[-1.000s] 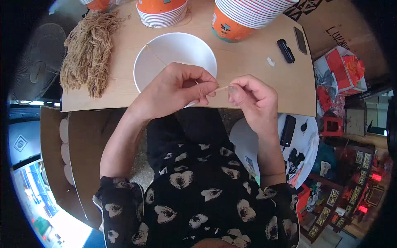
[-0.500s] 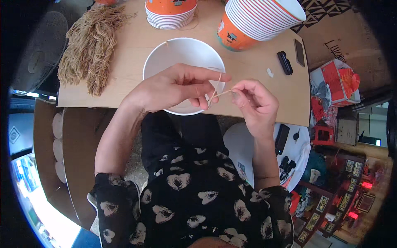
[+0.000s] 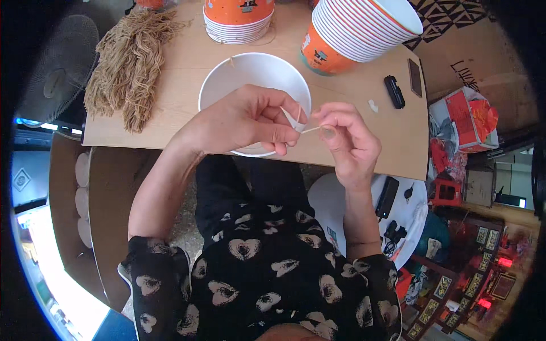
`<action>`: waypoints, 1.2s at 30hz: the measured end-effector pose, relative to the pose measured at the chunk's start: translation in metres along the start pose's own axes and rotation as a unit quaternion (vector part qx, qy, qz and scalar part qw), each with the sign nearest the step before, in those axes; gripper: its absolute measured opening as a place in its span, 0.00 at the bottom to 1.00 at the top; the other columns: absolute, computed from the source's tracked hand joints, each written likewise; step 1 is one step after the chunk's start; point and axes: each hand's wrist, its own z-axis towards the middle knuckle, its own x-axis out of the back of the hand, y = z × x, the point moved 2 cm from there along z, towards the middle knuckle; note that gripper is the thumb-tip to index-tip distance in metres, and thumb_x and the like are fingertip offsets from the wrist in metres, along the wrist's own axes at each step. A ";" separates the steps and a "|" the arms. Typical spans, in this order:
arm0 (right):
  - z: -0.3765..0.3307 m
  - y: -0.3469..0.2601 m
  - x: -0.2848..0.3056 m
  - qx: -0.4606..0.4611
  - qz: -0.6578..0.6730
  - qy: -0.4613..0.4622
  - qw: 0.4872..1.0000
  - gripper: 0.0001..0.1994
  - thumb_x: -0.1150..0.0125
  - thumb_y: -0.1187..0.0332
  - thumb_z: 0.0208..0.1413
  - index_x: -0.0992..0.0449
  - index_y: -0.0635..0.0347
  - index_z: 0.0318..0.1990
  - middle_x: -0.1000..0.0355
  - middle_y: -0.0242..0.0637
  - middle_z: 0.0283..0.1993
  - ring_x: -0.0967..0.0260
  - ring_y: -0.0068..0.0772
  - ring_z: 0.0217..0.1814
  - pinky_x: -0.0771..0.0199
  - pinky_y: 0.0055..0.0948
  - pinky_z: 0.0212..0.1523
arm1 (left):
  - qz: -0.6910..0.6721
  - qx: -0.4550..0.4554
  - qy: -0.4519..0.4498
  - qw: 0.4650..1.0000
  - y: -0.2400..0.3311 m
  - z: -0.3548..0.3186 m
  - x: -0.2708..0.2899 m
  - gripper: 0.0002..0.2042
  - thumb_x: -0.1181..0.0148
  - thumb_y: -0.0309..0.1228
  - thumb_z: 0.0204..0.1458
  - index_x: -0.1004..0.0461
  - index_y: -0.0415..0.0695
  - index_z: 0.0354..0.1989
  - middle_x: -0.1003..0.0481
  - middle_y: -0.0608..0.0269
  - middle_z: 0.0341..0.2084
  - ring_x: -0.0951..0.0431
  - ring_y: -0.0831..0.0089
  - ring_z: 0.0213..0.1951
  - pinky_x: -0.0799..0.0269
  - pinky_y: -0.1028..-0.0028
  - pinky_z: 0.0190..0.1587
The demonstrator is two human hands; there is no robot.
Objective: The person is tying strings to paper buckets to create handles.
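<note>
A wide white tub (image 3: 247, 73) stands at the near edge of the tan table (image 3: 389, 145), and a bundle of tan cords (image 3: 128, 65) lies along its left edge. Above the near edge, the left hand (image 3: 236, 122) and right hand (image 3: 354, 143) grasp 1 thin strand (image 3: 310, 130) between them, each pinching with thumb and fingers.

Fan (image 3: 56, 82) at far left, phone (image 3: 415, 78) beside black case (image 3: 394, 92) on surface (image 3: 398, 139), white scrap (image 3: 372, 105) near the case, adapter (image 3: 387, 197) on round white surface (image 3: 330, 199), red stool (image 3: 446, 201) at right
</note>
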 end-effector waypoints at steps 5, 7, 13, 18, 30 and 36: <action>0.006 0.000 -0.002 0.011 0.031 -0.035 0.999 0.07 0.42 0.71 0.62 0.28 0.66 0.40 0.27 0.45 0.49 0.30 0.26 0.45 0.30 0.23 0.45 | 0.044 -0.005 -0.005 0.999 0.004 -0.001 -0.005 0.08 0.38 0.24 0.56 0.24 0.37 0.43 0.22 0.66 0.28 0.21 0.81 0.30 0.26 0.84 0.32; 0.006 0.000 -0.006 -0.025 0.100 -0.058 0.993 0.08 0.44 0.69 0.63 0.28 0.66 0.41 0.27 0.45 0.50 0.30 0.25 0.43 0.30 0.22 0.43 | 0.052 -0.009 -0.010 0.999 0.007 -0.002 -0.008 0.06 0.38 0.24 0.56 0.23 0.36 0.41 0.22 0.66 0.28 0.21 0.82 0.29 0.26 0.84 0.31; 0.006 0.005 -0.010 -0.194 0.197 -0.071 0.958 0.10 0.48 0.66 0.67 0.30 0.65 0.43 0.26 0.38 0.41 0.31 0.17 0.25 0.33 0.15 0.22 | 0.036 0.037 0.038 0.998 0.008 -0.007 -0.014 0.05 0.37 0.24 0.55 0.23 0.36 0.38 0.22 0.66 0.28 0.21 0.82 0.27 0.27 0.85 0.28; 0.009 0.003 -0.009 -0.249 0.196 -0.085 0.945 0.10 0.48 0.64 0.67 0.30 0.63 0.43 0.27 0.34 0.31 0.33 0.16 0.19 0.37 0.15 0.17 | 0.047 0.019 0.069 0.996 0.008 -0.012 -0.017 0.06 0.37 0.24 0.55 0.24 0.36 0.38 0.22 0.65 0.28 0.21 0.82 0.28 0.27 0.86 0.29; 0.014 0.015 -0.004 -0.206 0.197 -0.107 0.953 0.08 0.49 0.67 0.65 0.30 0.64 0.42 0.31 0.32 0.33 0.40 0.14 0.23 0.41 0.15 0.23 | -0.020 -0.008 0.057 0.998 -0.005 -0.014 -0.007 0.08 0.40 0.26 0.58 0.23 0.35 0.43 0.21 0.62 0.32 0.19 0.77 0.34 0.22 0.79 0.38; 0.016 0.012 -0.007 -0.212 0.200 -0.089 0.952 0.08 0.47 0.65 0.65 0.29 0.61 0.42 0.32 0.28 0.29 0.43 0.11 0.21 0.43 0.14 0.21 | -0.010 -0.008 0.078 0.997 -0.007 -0.013 -0.007 0.08 0.40 0.27 0.58 0.22 0.35 0.42 0.21 0.64 0.30 0.21 0.80 0.31 0.23 0.80 0.37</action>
